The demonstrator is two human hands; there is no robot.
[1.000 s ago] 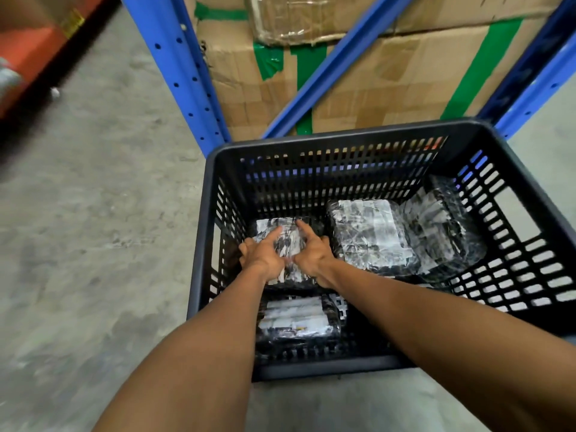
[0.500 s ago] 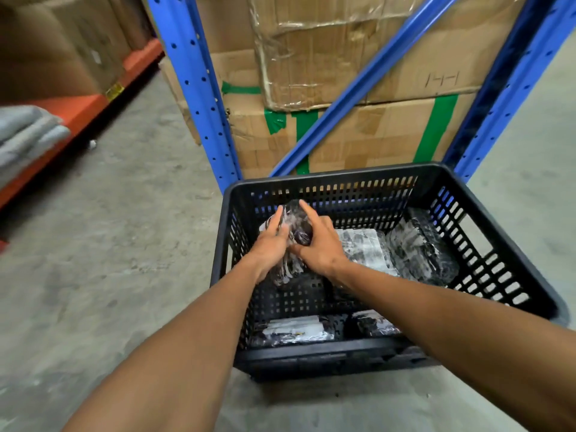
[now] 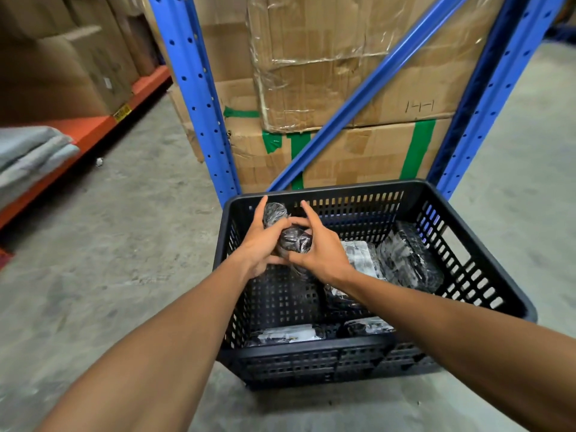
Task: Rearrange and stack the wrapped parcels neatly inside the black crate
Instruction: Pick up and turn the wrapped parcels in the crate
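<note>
A black slatted crate (image 3: 473, 277) stands on the concrete floor in front of me. Both hands hold one wrapped parcel (image 3: 293, 238), dark under clear film, raised above the crate's far left corner. My left hand (image 3: 261, 241) grips its left side and my right hand (image 3: 321, 251) its right side. Inside the crate a white-labelled parcel (image 3: 358, 257) lies in the middle, partly behind my right wrist. Another dark parcel (image 3: 408, 260) leans on the right wall. Two more parcels (image 3: 286, 335) (image 3: 367, 327) lie along the near wall.
Blue rack uprights (image 3: 199, 98) and a diagonal brace stand just behind the crate, with taped cardboard boxes (image 3: 343, 88) stacked inside the rack. An orange shelf beam (image 3: 93, 132) with boxes and grey folded cloth (image 3: 28, 157) runs along the left. Bare concrete floor lies on both sides.
The parcel has been lifted by both hands from the crate's floor at the left up to rim height. The view has tilted up, showing more of the rack.
</note>
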